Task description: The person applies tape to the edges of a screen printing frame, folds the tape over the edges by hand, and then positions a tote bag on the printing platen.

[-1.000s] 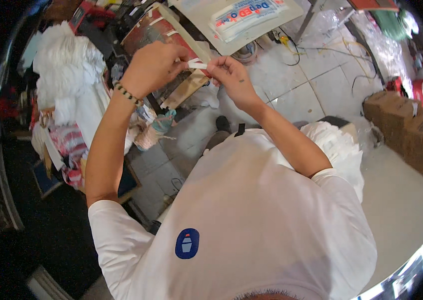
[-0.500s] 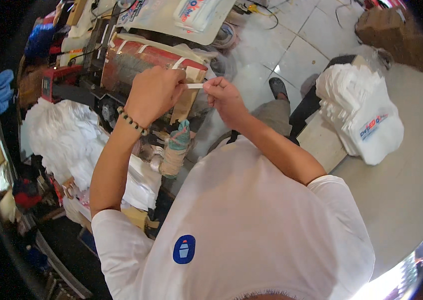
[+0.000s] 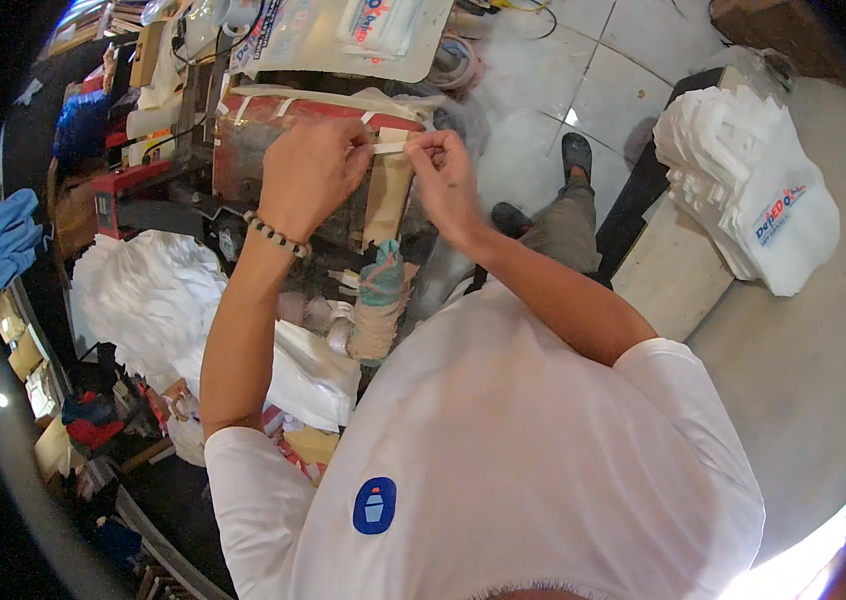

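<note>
A short white strip [image 3: 389, 148], perhaps tape, is stretched between my two hands. My left hand [image 3: 311, 172], with a beaded bracelet on its wrist, pinches the strip's left end. At the other end, the fingers of my right hand [image 3: 443, 185] are closed on it. Below the hands lies a red-edged flat panel [image 3: 243, 155], with several white strips stuck along its far edge. A tan board [image 3: 386, 205] extends toward me under the strip, and a cloth-wrapped handle [image 3: 378, 315] stands at its near end.
A heap of white fabric pieces [image 3: 148, 300] lies at left. Stacked printed white bags [image 3: 743, 190] rest on the bench [image 3: 813, 330] at right. Beyond the panel is a pale platen [image 3: 333, 65] carrying a printed white bag. Blue cloth [image 3: 8, 240] hangs at far left.
The view has shifted, so the heap and the stacked bags appear further right. Both hands still hold the white strip, now over the tan board; the right hand's fingers have shifted slightly.
</note>
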A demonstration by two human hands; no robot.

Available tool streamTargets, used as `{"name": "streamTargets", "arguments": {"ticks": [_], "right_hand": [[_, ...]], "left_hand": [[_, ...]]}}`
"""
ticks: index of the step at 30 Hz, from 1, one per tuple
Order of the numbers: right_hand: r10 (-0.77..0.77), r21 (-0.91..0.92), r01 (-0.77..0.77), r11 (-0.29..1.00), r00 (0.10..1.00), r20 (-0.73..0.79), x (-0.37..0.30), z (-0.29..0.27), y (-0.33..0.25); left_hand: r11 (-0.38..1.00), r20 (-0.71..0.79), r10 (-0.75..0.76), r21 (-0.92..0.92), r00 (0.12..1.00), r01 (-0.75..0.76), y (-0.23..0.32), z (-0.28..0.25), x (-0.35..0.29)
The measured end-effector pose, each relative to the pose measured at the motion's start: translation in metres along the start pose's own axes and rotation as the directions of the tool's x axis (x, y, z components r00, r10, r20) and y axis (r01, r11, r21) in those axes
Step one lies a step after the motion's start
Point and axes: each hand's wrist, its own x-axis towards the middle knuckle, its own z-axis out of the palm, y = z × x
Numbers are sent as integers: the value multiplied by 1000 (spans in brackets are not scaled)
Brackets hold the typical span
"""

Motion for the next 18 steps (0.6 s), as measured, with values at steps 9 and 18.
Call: {"name": "streamTargets", "arguments": {"ticks": [9, 18], "right_hand": [[13, 10, -12, 1000, 999, -46, 1, 3, 1], [-50, -47, 47, 998, 996, -67, 4, 4, 9]], "left_hand": [[988, 77, -79, 138, 994, 68, 6, 3, 17], [980, 101, -87, 189, 991, 67, 2, 6, 24]]}}
